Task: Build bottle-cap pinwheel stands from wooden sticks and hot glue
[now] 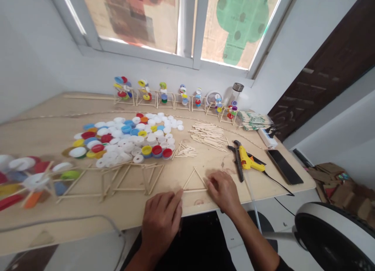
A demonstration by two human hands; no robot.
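A triangle of thin wooden sticks (194, 190) lies flat near the table's front edge, its tip pointing away from me. At its left corner is my left hand (163, 220), fingers pressed together and the index fingertip on the corner. My right hand (225, 191) is curled at the right corner, its thumb and index finger closing on the stick ends there; the fingertips are slightly blurred. To the left, joined stick frames (129, 189) rest on the table. Beyond my hands are short sticks (186, 150) and a pile of longer sticks (208, 134).
A yellow hot glue gun (249, 160) and a black phone (285, 166) lie on the right. Many bottle caps (123, 140) cover the left middle. Stick stands with cap wheels (183, 97) line the wall. A grey cable (88, 217) crosses front left; a floor fan (336, 239) stands right.
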